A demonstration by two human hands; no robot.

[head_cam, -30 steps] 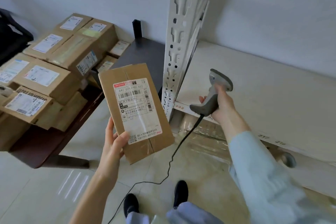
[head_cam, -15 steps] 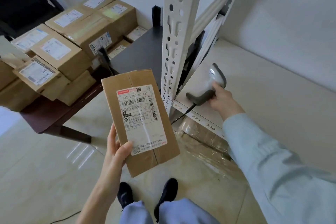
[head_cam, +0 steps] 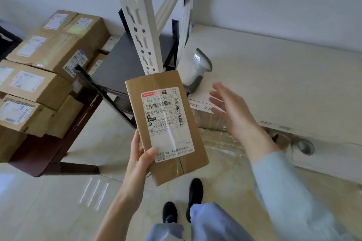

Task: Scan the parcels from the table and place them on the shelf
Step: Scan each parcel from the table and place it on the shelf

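Note:
My left hand grips a flat brown cardboard parcel by its lower left edge, label side up, held above the floor in front of the shelf. A grey barcode scanner lies on the white shelf board near its left front corner. My right hand hovers open, fingers spread, just right of the parcel and in front of the scanner, touching neither. More labelled parcels are stacked on the dark table at the left.
A white slotted shelf upright rises just behind the parcel. A plastic-wrapped item lies under the shelf board. My black shoes stand on the glossy tiled floor. A round fitting sits on the shelf's front edge.
My right hand set the scanner down on the shelf, let go and drew back toward the parcel. The left hand kept the parcel steady.

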